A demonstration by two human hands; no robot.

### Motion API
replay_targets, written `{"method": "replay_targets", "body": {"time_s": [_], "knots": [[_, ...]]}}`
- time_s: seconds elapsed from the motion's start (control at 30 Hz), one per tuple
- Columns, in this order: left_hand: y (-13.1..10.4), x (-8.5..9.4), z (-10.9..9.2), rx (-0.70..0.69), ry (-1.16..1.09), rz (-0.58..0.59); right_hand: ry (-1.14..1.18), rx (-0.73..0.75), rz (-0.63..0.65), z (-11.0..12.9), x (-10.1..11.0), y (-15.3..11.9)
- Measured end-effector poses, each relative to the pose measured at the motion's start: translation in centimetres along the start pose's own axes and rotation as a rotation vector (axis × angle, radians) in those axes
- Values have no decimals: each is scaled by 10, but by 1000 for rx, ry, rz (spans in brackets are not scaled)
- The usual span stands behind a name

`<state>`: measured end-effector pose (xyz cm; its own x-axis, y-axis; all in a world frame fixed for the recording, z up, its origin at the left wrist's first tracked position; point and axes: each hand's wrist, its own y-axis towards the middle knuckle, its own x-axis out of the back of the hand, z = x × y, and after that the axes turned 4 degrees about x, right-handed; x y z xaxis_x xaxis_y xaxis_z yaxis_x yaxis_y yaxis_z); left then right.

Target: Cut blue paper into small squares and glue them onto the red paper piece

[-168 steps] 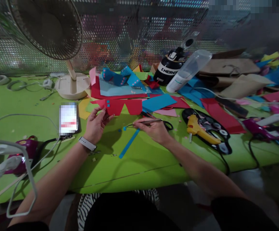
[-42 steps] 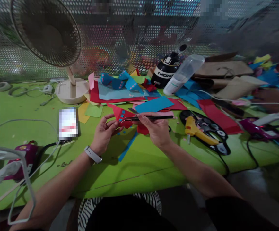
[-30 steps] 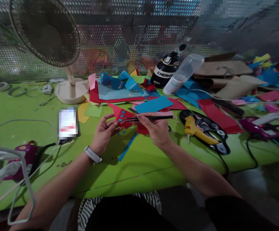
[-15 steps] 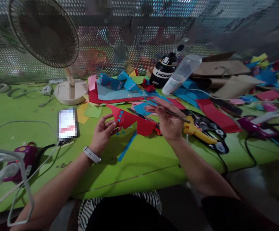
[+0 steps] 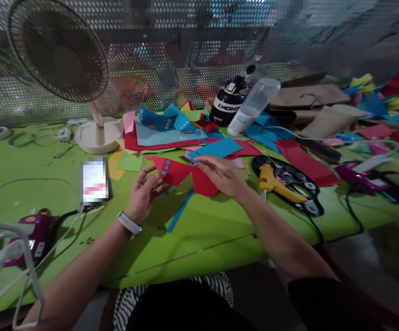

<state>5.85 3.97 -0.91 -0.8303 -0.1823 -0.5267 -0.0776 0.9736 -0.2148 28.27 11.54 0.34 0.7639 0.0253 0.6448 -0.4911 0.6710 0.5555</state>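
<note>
At ten o'clock stands a cream desk fan (image 5: 61,57); at nine lies a phone (image 5: 95,181) (its screen lit); at eight, a purple power strip (image 5: 36,230). At one o'clock, a black sports bottle (image 5: 227,106) stands beside a translucent bottle (image 5: 254,106).

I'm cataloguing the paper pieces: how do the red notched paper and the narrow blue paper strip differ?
The red notched paper is broad with a V-shaped cut; the blue paper strip is narrow and straight.
The red notched paper is held in the left hand; the blue paper strip lies on the green table.
The red notched paper bears small blue squares; the blue paper strip looks plain.
Both look cut from paper.
</note>
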Motion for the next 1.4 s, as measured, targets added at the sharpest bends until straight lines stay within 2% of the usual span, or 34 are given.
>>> {"method": "replay_targets", "body": {"time_s": [0.2, 0.37, 0.7, 0.87, 1.0, 1.13, 1.27, 1.4], "knots": [[-1, -1, 0, 15, 139, -50, 34, 55, 5, 0, -3, -1], [1, 2, 1, 0, 200, -4, 67, 40, -33, 1, -1, 0], [3, 0, -1, -27, 120, 9, 98, -3, -144, 5, -5, 2], [-1, -2, 1, 23, 91, 117, 170, -48, -191, 11, -11, 2], [-6, -3, 7, 75, 169, 166, 216, -47, -156, 21, -25, 5], [-8, -5, 10, 64, 201, 96, 198, -26, -134, 30, -39, 10], [-7, -8, 9, 63, 235, 25, 179, 33, -95, 30, -43, 15], [0, -6, 3, 23, 125, -99, 174, 96, -222, 24, -33, 18]]}}
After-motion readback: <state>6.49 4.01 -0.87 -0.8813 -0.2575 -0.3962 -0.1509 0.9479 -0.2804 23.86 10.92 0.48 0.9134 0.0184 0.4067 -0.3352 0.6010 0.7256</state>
